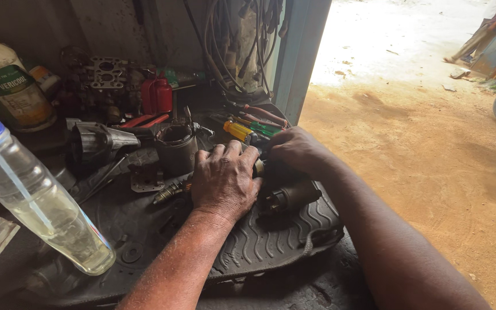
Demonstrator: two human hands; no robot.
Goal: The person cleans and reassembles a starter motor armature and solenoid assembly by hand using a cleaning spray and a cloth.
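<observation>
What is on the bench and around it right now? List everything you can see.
motor part: one, dark metal, on the mat under both hands
rubber mat: one, black, ribbed, on the bench
metal cup: one, dark, left of the hands
cylindrical housing: one, grey-black, further left
screwdrivers: several, yellow, green and red handles, behind the hands
red container: one, at the back
clear bottle: one, blue cap, pale liquid, near left
jug: one, whitish with green label, far left
cables: a bundle, hanging on the wall
left hand: flat on the part
right hand: gripping behind it
</observation>
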